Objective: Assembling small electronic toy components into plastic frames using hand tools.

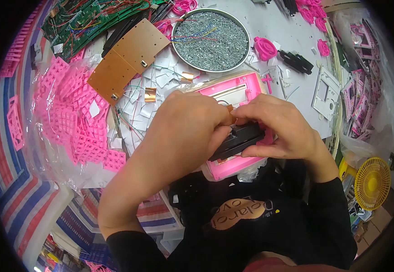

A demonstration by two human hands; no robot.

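Observation:
My right hand point(280, 127) is closed around one end of a black plastic part point(235, 144), its thumb along the near side. My left hand point(190, 120) is closed with its fingertips pinched at the far edge of the black part; what they hold is mostly hidden. A small copper-coloured piece point(230, 109) shows between the fingertips of both hands. Beneath lies a pink plastic housing point(222, 171), a rectangular frame with a pale panel inside its far end. My hands and the black part cover its middle.
Beyond the housing stands a round metal tin point(247, 43) full of small screws. Brown boards point(124, 61) and green circuit boards point(81, 29) lie far left. Bagged pink keypads point(77, 109) fill the left. A white frame point(326, 93) and black parts point(296, 62) lie right, near a yellow fan point(372, 183).

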